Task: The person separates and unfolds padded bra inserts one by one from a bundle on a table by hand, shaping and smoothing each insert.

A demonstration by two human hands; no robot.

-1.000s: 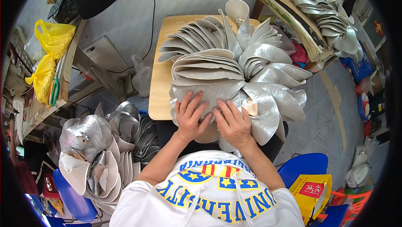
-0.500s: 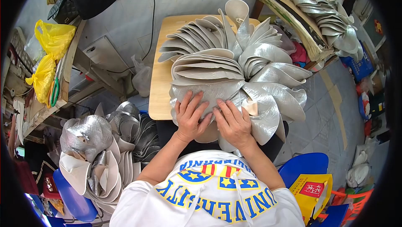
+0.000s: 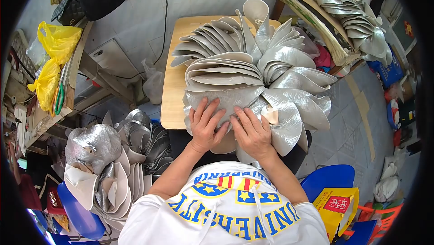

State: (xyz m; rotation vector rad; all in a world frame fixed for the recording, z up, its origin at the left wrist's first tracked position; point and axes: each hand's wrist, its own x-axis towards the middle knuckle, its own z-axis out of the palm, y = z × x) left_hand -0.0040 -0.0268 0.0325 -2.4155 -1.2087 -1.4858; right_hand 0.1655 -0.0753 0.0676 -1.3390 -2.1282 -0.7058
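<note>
A big heap of silvery, rounded sheets (image 3: pixel 226 75) lies fanned out in bunches over a light wooden table (image 3: pixel 174 105). My left hand (image 3: pixel 207 125) rests on the near sheet of the heap, its fingers spread. Beside it, my right hand (image 3: pixel 251 132) lies on the same pile with the fingers apart, close to a small beige piece (image 3: pixel 270 115). The two thumbs point toward each other with a small gap between them. Neither hand is closed around a sheet. The undersides of both hands are hidden.
More silvery sheets (image 3: pixel 95 150) are piled at the lower left. Another stack (image 3: pixel 348 14) lies on a padded board at the upper right. Yellow plastic bags (image 3: pixel 56 46) and green-handled scissors (image 3: pixel 59 99) are at the left bench. A blue chair (image 3: pixel 327 179) stands behind at right.
</note>
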